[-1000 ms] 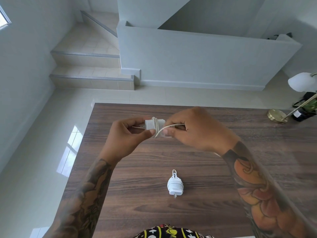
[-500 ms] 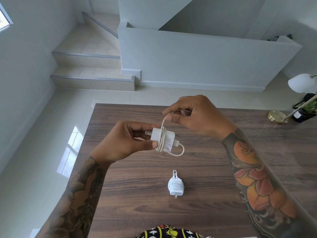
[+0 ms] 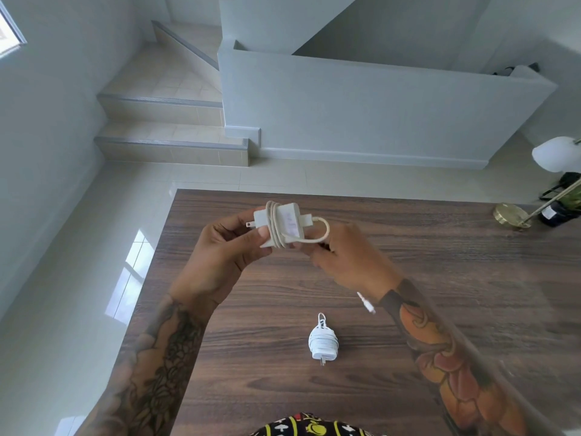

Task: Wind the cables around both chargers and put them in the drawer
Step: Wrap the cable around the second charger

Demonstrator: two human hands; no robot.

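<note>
Above the dark wooden desk (image 3: 440, 247), near its far edge, a white square charger (image 3: 284, 223) is pinched by the left hand (image 3: 226, 247). Its white cable (image 3: 314, 237) is pinched by the right hand (image 3: 349, 259). A second, wound white charger (image 3: 323, 343) lies on open desk near the front edge.

Two white chargers: one (image 3: 284, 225) held above the tabletop (image 3: 440, 278), partly wrapped in its cable; one (image 3: 323, 343) lying on the tabletop, fully wound. Two cables, one per charger. Two hands, left (image 3: 226, 256) and right (image 3: 349, 256). One brass lamp base (image 3: 511, 215). One white lampshade (image 3: 556, 154).
</note>
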